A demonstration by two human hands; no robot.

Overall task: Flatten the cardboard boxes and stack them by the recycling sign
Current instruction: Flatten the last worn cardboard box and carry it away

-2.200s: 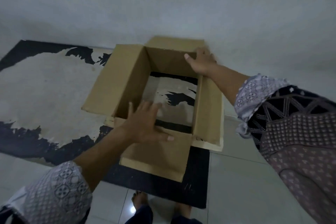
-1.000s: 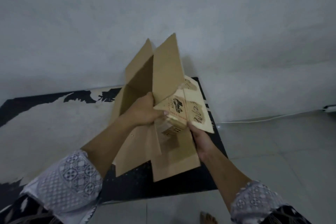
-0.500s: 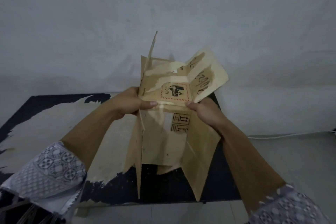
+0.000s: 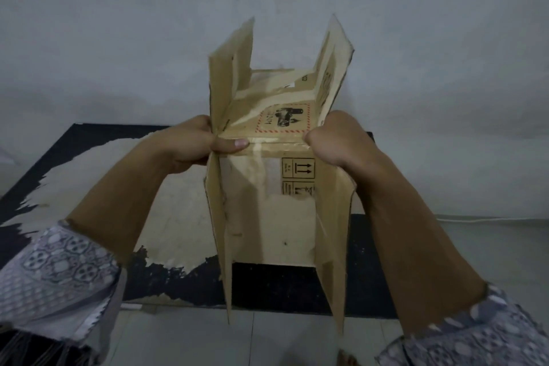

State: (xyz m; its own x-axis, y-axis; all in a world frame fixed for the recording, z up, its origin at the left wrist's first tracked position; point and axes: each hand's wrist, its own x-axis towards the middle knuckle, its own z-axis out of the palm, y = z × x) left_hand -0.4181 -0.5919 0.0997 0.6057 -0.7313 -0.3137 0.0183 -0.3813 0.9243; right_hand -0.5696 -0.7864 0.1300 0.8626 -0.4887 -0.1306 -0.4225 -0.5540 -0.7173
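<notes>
two hands, left hand point(image 4: 190, 144) and right hand point(image 4: 335, 140), each grip one cardboard box point(image 4: 276, 187) above one mat point(image 4: 89, 175).

Both forearms were bare. The left sleeve point(image 4: 56, 273) was pale lilac-grey lace with round floral medallions and a scalloped edge. The right sleeve point(image 4: 475, 336) was grey-blue with pale oval spots. A bare foot point(image 4: 346, 359) showed at the bottom edge.

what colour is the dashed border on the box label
Red, around a black print on the cardboard box label; head view.
</notes>
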